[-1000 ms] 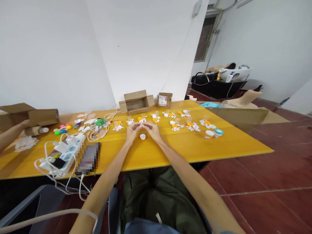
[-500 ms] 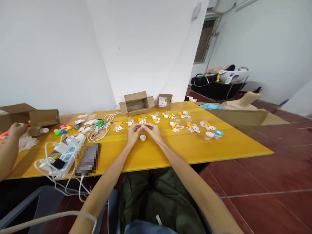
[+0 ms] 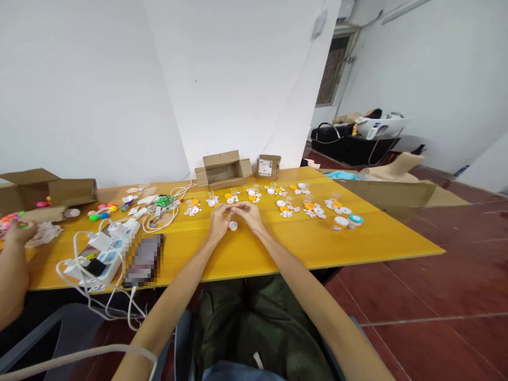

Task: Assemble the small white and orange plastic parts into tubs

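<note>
My left hand and my right hand meet fingertip to fingertip above the yellow table. Both are closed in a pinch around a tiny whitish piece, too small and too covered by the fingers to name. Just below them a small round white cap-like part rests on the table. Behind the hands lie several clusters of small white pieces, orange discs and clear little cups.
Two lidded clear jars, one with a white lid and one with a teal lid, stand to the right. An open carton sits at the back. Leftward are a power strip, a phone and another person's hand.
My hands stay together, with the fingers shifted slightly and the whitish piece less visible between them. At the far left, the other person's hand has moved down and left.
</note>
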`<state>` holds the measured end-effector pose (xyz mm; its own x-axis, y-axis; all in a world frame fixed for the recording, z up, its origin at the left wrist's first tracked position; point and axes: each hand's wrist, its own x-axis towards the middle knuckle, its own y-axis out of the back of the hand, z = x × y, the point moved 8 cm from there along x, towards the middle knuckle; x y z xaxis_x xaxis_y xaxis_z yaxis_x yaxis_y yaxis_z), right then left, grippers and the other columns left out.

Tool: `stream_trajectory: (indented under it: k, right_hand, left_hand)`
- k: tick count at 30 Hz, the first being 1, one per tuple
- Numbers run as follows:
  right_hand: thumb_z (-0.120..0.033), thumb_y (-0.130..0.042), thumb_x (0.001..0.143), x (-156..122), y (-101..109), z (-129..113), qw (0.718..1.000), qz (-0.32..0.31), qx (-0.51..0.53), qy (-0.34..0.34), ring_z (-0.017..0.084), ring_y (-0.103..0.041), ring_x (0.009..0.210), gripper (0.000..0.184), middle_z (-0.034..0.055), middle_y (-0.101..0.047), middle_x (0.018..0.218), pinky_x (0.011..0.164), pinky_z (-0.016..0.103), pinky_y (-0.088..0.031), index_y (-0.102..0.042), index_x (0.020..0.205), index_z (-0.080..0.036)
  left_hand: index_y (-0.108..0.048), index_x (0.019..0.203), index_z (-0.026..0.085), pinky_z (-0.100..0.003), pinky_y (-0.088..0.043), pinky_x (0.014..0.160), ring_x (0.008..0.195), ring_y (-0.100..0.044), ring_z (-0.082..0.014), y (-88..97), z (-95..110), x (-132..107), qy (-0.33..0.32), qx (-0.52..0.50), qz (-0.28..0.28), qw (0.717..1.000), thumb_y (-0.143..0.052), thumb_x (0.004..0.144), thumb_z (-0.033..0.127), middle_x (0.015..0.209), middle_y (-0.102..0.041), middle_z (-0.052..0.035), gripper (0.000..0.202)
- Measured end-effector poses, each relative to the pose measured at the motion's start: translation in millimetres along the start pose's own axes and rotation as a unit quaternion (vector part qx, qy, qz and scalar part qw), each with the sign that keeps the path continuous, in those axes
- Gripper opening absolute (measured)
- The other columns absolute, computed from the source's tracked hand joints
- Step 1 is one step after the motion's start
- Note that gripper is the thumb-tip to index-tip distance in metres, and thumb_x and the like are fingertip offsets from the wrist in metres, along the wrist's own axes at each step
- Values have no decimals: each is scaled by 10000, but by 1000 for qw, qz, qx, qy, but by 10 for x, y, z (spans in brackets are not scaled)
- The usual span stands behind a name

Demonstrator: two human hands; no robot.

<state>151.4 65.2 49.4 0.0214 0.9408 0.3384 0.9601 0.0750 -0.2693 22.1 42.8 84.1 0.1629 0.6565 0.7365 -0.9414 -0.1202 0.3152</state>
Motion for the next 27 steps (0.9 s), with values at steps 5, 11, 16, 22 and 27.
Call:
stream_trajectory:
  k: [5, 11, 16, 22, 27]
  right_hand:
    - [-473, -867, 538, -11, -3, 7, 1000, -1, 12, -14, 191, -675, 714, 341, 11, -725, 723, 782, 357, -567, -686, 691, -228]
    - [-452, -867, 499, -26, -2, -8, 999, 10, 28, -26, 177, -651, 685, 326, 3, -713, 695, 731, 331, -557, -683, 655, -232]
    - [-459, -870, 490, -42, -1, -26, 999, 15, 24, -42, 176, -641, 688, 333, 7, -708, 692, 706, 318, -552, -680, 639, -230]
    - [-477, -884, 471, -65, -7, -26, 997, 14, 33, -65, 180, -646, 702, 369, 7, -714, 707, 702, 322, -562, -672, 637, -226]
    - [-460, -884, 496, -46, 13, -1, 998, 4, 25, -65, 191, -661, 719, 345, 17, -729, 728, 723, 328, -560, -685, 650, -224]
  left_hand:
    - [-736, 982, 243, -345, -611, 781, 845, -707, -192, -2, 50, -4, -20, 34, -5, 999, -674, 861, 195, 951, -743, -45, 144]
    - [-714, 1002, 247, -338, -601, 776, 833, -698, -190, -8, 79, -10, -30, 63, -8, 998, -668, 871, 194, 943, -732, -40, 149]
    - [-686, 1016, 247, -339, -591, 779, 827, -690, -192, -8, 62, -25, -38, 95, -6, 995, -696, 855, 209, 922, -721, -31, 166]
    - [-675, 1022, 247, -340, -581, 795, 840, -680, -192, -1, 45, -32, -33, 109, -6, 993, -706, 847, 214, 935, -713, -24, 182]
    - [-681, 1021, 249, -345, -577, 804, 851, -680, -200, -6, 69, -30, -35, 98, -11, 995, -710, 838, 198, 948, -708, -33, 193]
